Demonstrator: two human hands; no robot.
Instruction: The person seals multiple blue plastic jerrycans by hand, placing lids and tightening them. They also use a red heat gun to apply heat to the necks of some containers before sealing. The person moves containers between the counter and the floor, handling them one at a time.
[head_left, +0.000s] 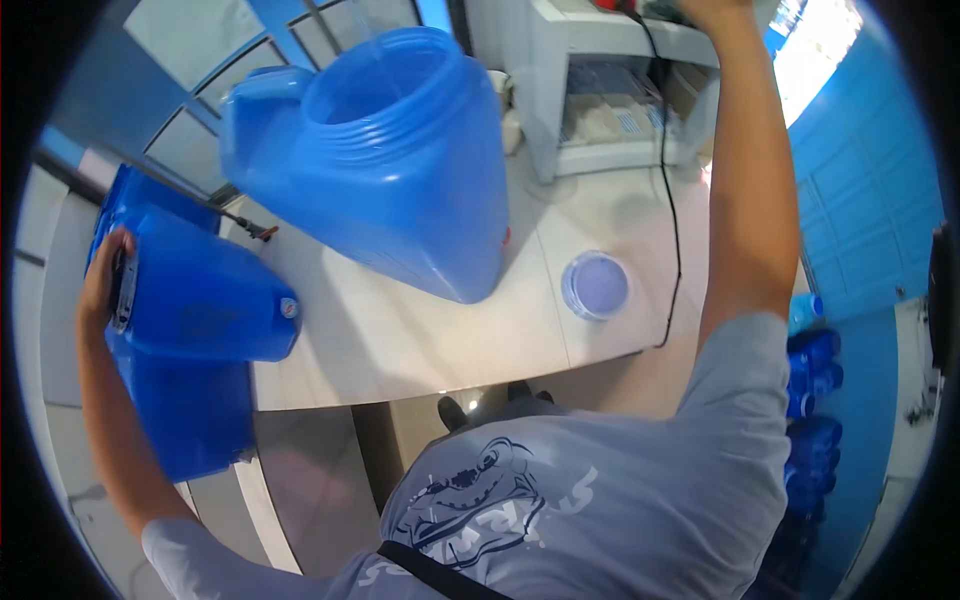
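Note:
My left hand is closed around the edge of a blue plastic container at the left, beside its dark-rimmed fitting. A large blue wide-mouthed jug with a threaded neck and side handle stands open on the pale counter. A faint clear streak comes down into its mouth from above; I cannot tell whether it is water or a tube. My right arm stretches up to the top edge, where my right hand is mostly cut off, near a red object on the grey shelf unit. Its fingers are out of sight.
A round clear-rimmed lid lies on the counter. The grey shelf unit stands at the back, with a black cable running down across the counter. Another blue container is below the left one. Several blue bottles stand at the right.

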